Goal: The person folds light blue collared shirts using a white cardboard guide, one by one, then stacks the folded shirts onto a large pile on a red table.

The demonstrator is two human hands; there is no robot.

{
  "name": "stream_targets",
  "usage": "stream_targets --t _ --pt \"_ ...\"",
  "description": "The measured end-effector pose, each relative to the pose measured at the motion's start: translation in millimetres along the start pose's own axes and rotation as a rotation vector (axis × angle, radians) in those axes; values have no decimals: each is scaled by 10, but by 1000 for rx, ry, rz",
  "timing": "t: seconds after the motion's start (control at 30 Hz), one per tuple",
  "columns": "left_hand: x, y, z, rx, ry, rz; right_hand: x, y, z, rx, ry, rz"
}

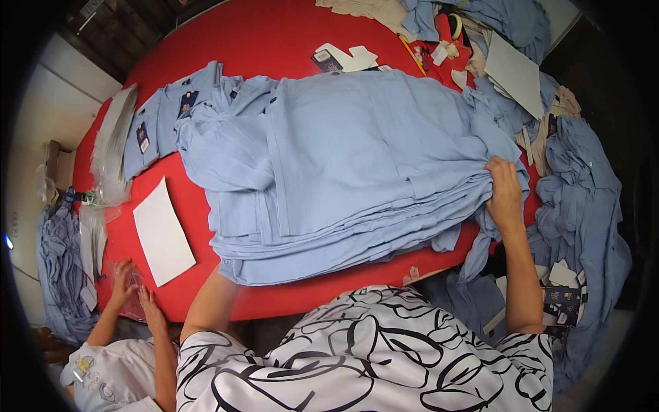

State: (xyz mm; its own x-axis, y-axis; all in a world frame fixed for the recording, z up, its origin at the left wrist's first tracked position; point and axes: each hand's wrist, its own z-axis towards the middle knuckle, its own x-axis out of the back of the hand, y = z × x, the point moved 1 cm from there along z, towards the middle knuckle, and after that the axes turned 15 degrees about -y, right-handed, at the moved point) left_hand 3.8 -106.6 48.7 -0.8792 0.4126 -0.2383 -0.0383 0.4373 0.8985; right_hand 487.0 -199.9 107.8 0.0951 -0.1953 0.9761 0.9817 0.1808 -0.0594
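A thick pile of light blue shirts (pixel 336 144) lies across the red table in front of me, its near edge showing several layers. At the pile's right end, my right hand (pixel 504 189) is closed on the gathered edge of a shirt. My left forearm (pixel 211 302) reaches in under the pile's near left corner. The cloth covers my left hand, so its fingers are hidden.
On the left lie folded blue shirts with dark tags (pixel 147 130), clear plastic bags (pixel 113 144) and a white sheet (pixel 163 233). A co-worker's hands (pixel 137 299) handle clear plastic nearby. More blue garments (pixel 580 185) hang at the right; white cards (pixel 513 72) lie behind.
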Motion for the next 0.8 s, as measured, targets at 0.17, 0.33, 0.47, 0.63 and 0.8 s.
stream_targets --t 0.17,0.33,0.47,0.63,0.8 --pt "-49 -11 -66 50 -18 142 -95 -66 -462 -55 -89 112" --pt "70 87 -151 109 -62 285 196 -7 -190 -112 69 123" --pt "187 119 -129 157 -127 364 396 35 -34 -140 5 153" --pt "213 301 -239 221 -164 457 197 -14 -194 -171 11 309" --pt "206 310 -300 266 -200 501 -24 -393 -730 -74 -253 262"
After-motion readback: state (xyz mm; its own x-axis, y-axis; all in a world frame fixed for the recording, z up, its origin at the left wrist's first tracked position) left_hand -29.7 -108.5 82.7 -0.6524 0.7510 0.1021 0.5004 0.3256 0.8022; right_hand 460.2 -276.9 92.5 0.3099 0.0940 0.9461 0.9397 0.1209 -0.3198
